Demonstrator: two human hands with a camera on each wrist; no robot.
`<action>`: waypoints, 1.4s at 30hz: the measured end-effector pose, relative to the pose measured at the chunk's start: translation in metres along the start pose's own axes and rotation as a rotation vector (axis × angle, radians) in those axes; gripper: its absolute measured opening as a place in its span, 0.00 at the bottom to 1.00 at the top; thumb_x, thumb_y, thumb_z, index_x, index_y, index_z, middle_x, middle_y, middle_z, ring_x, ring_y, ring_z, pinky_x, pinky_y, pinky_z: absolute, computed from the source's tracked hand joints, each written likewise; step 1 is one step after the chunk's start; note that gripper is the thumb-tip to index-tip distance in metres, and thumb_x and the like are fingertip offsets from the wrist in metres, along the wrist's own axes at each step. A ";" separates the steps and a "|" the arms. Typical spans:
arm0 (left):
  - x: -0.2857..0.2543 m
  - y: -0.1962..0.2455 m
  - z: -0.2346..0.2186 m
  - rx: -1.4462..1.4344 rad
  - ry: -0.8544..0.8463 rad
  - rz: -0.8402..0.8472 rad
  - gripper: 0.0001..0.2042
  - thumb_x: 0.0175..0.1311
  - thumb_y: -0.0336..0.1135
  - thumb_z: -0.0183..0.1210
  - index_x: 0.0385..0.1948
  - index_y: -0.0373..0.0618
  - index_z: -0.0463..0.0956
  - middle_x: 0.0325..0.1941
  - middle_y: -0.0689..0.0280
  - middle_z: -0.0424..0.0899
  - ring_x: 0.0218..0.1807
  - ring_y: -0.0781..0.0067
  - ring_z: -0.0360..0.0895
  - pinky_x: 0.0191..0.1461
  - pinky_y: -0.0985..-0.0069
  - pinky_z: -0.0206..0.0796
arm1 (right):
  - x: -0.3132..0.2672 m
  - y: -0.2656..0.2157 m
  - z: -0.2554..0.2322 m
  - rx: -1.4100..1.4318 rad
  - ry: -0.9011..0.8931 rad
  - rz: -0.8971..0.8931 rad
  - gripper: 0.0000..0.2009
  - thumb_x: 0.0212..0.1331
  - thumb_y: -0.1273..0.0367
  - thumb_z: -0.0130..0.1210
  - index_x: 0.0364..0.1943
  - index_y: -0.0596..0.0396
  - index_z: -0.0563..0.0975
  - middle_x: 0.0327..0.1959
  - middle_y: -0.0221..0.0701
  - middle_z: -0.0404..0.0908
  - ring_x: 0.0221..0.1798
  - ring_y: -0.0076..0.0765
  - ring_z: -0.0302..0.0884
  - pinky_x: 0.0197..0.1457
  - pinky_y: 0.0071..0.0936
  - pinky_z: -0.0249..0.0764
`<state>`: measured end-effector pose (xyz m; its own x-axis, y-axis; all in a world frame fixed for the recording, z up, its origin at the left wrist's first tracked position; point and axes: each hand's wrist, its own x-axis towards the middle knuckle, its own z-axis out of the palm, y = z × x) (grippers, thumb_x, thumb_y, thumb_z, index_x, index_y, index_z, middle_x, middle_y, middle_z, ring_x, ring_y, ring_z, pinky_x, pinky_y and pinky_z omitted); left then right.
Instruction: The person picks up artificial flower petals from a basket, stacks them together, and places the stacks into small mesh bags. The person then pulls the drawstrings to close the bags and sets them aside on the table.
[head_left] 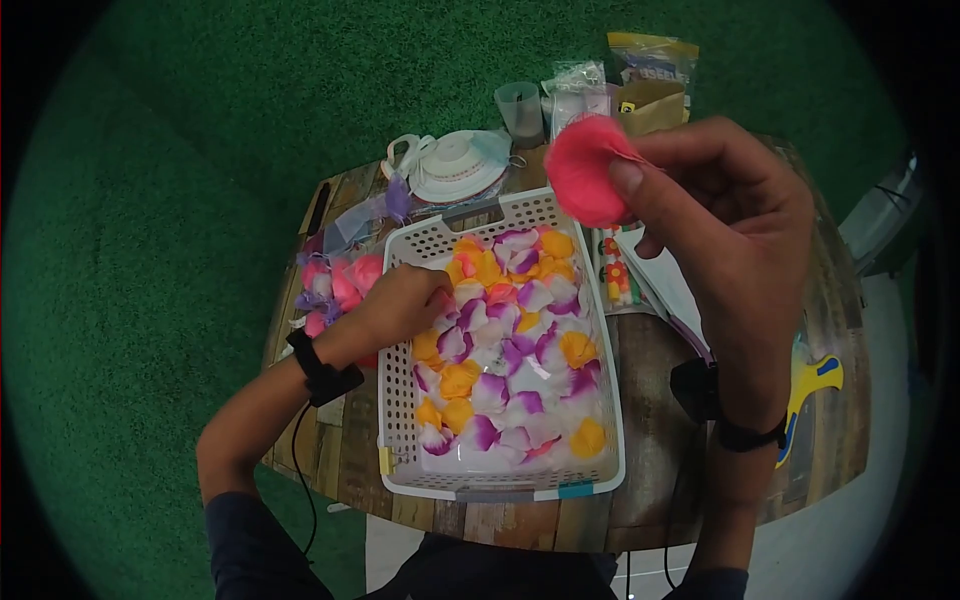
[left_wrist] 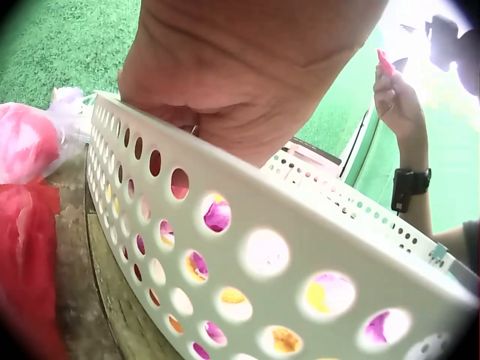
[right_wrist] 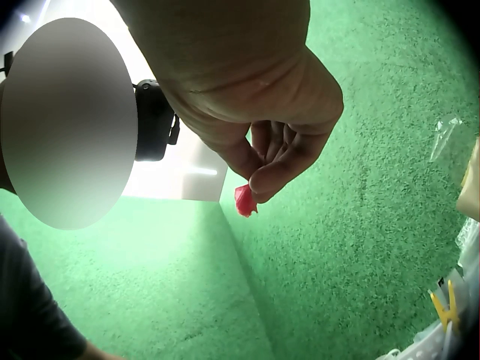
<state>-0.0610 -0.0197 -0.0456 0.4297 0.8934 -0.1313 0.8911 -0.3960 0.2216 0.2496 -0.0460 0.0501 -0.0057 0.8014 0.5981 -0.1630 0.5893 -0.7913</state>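
Between thumb and forefinger, my right hand (head_left: 735, 195) pinches a pink petal (head_left: 590, 170), raised above the table's back right. The right wrist view shows the pink petal (right_wrist: 245, 201) at the fingertips. My left hand (head_left: 400, 305) reaches over the left rim of a white perforated basket (head_left: 402, 440), its bent fingers down among the petals. Its fingertips are hidden, so I cannot tell whether they hold one. Purple-and-white petals (head_left: 490, 393) and orange petals (head_left: 460, 380) lie spread in the basket, with a few pink ones. Through the basket's holes, petals (left_wrist: 217, 215) show in the left wrist view.
Pink and purple bundles (head_left: 345, 280) lie left of the basket. Behind it stand a white ribbon roll (head_left: 458, 165), a clear cup (head_left: 520, 115) and plastic packets (head_left: 655, 60). At the right are white sheets (head_left: 665, 280) and yellow-and-blue scissors (head_left: 810, 385).
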 end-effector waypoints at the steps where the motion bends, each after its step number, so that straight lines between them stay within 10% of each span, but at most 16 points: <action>1: -0.002 0.004 -0.004 -0.070 0.001 -0.070 0.07 0.56 0.29 0.55 0.32 0.41 0.81 0.28 0.53 0.83 0.34 0.53 0.83 0.40 0.61 0.74 | 0.000 0.000 0.000 0.005 -0.007 0.000 0.06 0.56 0.74 0.64 0.37 0.60 0.81 0.29 0.30 0.84 0.28 0.16 0.79 0.25 0.12 0.71; 11: -0.008 -0.007 -0.009 -0.333 0.248 -0.012 0.08 0.59 0.30 0.59 0.36 0.38 0.82 0.34 0.59 0.85 0.34 0.65 0.84 0.39 0.71 0.75 | -0.005 0.005 0.007 0.025 -0.071 0.061 0.07 0.56 0.76 0.64 0.38 0.62 0.81 0.29 0.32 0.85 0.30 0.17 0.81 0.26 0.12 0.72; 17: -0.013 0.030 -0.034 -0.886 0.045 -0.207 0.08 0.67 0.28 0.57 0.44 0.37 0.78 0.38 0.68 0.83 0.36 0.82 0.80 0.41 0.81 0.76 | -0.004 0.008 0.006 -0.010 -0.127 0.160 0.06 0.57 0.76 0.64 0.38 0.62 0.81 0.29 0.32 0.85 0.29 0.16 0.80 0.27 0.12 0.70; 36: -0.036 0.111 -0.061 -1.137 0.171 0.112 0.08 0.67 0.28 0.59 0.44 0.36 0.78 0.40 0.64 0.84 0.36 0.82 0.81 0.36 0.86 0.73 | -0.013 0.033 0.017 -0.232 -0.279 0.245 0.07 0.55 0.72 0.63 0.34 0.63 0.82 0.25 0.36 0.84 0.26 0.21 0.79 0.31 0.22 0.75; 42: -0.031 0.134 -0.043 -1.553 0.279 0.214 0.08 0.67 0.27 0.58 0.45 0.39 0.78 0.49 0.65 0.80 0.47 0.79 0.77 0.52 0.77 0.69 | -0.016 0.028 0.031 0.184 0.009 0.249 0.06 0.59 0.74 0.62 0.35 0.64 0.81 0.28 0.29 0.84 0.29 0.14 0.77 0.32 0.15 0.73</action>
<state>0.0391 -0.0910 0.0296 0.3270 0.9305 0.1651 -0.2631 -0.0782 0.9616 0.2144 -0.0454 0.0228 -0.0594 0.9202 0.3870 -0.3335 0.3471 -0.8765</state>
